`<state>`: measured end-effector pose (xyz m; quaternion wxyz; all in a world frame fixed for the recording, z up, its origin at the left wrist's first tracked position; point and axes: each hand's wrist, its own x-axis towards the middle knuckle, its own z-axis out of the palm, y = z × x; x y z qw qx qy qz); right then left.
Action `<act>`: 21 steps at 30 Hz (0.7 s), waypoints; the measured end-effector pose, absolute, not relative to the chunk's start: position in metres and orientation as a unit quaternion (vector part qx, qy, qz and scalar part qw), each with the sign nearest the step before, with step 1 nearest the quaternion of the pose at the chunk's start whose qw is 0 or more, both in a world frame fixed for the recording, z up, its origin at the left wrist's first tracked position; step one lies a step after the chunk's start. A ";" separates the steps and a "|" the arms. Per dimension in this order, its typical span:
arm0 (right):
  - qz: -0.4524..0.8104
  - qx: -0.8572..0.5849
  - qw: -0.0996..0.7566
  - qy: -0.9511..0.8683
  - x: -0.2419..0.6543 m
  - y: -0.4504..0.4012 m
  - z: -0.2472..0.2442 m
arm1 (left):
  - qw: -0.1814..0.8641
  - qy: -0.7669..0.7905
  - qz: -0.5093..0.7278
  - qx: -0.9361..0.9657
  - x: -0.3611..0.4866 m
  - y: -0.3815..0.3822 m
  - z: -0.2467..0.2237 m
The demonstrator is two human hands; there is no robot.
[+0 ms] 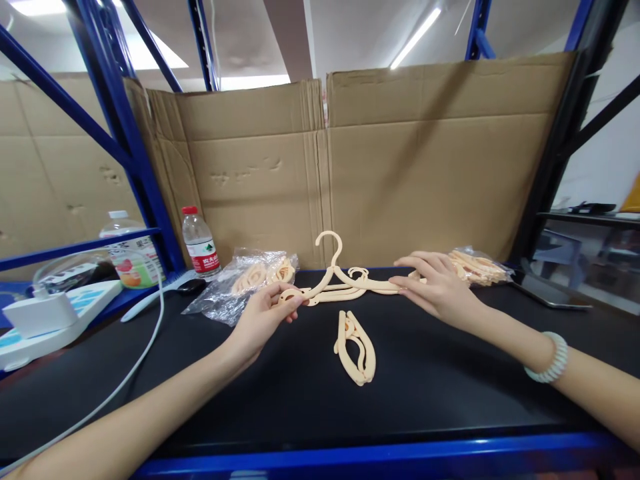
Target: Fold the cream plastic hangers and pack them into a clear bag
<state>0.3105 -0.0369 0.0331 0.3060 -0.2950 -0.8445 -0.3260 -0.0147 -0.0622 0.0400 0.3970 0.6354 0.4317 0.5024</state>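
Note:
A cream plastic folding clothes hanger (325, 283) is spread out above the black table, its hook pointing up. My left hand (267, 310) pinches the hanger's left end between thumb and fingers. At the right end, my right hand (437, 287) has its fingers stretched out and apart, with the fingertips at the hanger's arm; whether they press on it is hard to see. Behind the right arm shows a small curled hook (358, 272) of the same cream plastic. A folded hanger (367, 353) lies on the table nearer to me, between my forearms.
Left of my hands is a clear plastic bag (220, 293) with cream hangers inside. Another bag of hangers (477, 267) lies behind my right hand. A red-capped water bottle (201, 243), a white power strip (65, 320) and a cable stand left. Cardboard (425, 180) walls the back.

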 end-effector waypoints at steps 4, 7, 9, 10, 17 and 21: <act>-0.410 -0.325 0.271 -0.808 0.306 -0.044 0.035 | 0.407 0.426 0.507 0.629 -0.014 -0.064 0.039; -0.449 -0.323 0.241 -0.798 0.307 -0.045 0.034 | 0.415 0.425 0.507 0.624 -0.014 -0.062 0.036; -0.466 -0.322 0.240 -0.789 0.309 -0.044 0.034 | 0.421 0.427 0.502 0.624 -0.014 -0.062 0.034; -0.468 -0.328 0.242 -0.784 0.311 -0.043 0.034 | 0.423 0.427 0.498 0.625 -0.014 -0.062 0.033; -0.473 -0.334 0.271 -0.769 0.318 -0.040 0.032 | 0.409 0.427 0.484 0.645 -0.011 -0.064 0.032; -0.387 -0.349 0.294 -0.801 0.313 -0.041 0.030 | 0.412 0.430 0.485 0.641 -0.011 -0.063 0.031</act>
